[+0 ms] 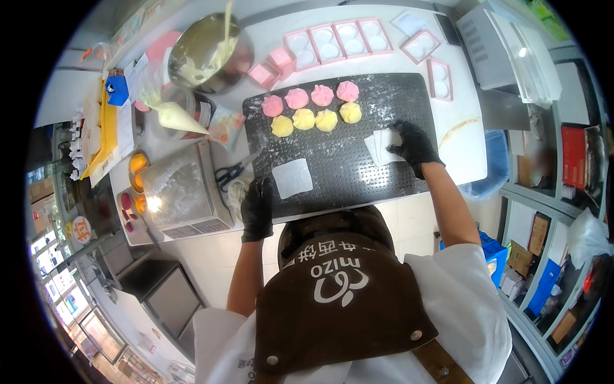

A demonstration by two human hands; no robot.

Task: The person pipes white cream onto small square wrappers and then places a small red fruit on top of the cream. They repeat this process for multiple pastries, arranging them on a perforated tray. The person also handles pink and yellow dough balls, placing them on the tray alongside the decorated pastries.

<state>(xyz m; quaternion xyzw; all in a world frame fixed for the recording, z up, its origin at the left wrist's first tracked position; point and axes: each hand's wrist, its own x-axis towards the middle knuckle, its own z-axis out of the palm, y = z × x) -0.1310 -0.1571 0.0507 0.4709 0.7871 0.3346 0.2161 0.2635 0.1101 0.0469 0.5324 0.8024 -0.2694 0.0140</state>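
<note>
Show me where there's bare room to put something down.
The black tray is bare between the single white sheet and the fanned white sheets at the right hand. The white table is bare right of the tray, below the rightmost pink box. Crowded: left of the tray, with piping bag, scale and scissors.

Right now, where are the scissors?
In the head view's left half, the scissors lie beside the scale, at the edge of the black mat, near the left hand.
</note>
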